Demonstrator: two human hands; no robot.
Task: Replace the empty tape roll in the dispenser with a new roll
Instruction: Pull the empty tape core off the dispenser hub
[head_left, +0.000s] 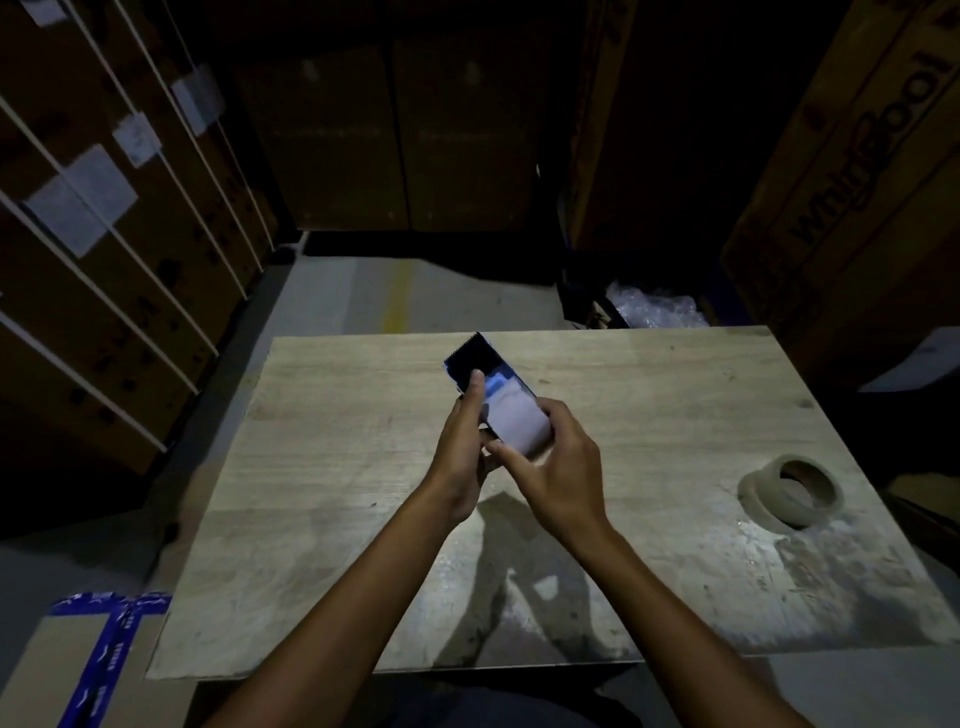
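Note:
I hold a metal tape dispenser (480, 364) with a toothed blade above the middle of the wooden board (337, 467). A pale roll of tape (514, 415) sits inside it. My left hand (462, 452) grips the dispenser's left side, fingers reaching up toward the blade. My right hand (556, 467) wraps around the roll's near right side. On the board at the right lie two cardboard rings (789, 491), one leaning on the other; I cannot tell whether tape is left on them.
Stacked cardboard boxes (104, 260) line the left side, and a large printed carton (857, 182) stands at the right. A box sealed with blue tape (104, 660) sits at the lower left. Crumpled plastic wrap (654, 309) lies behind the board. The scene is dim.

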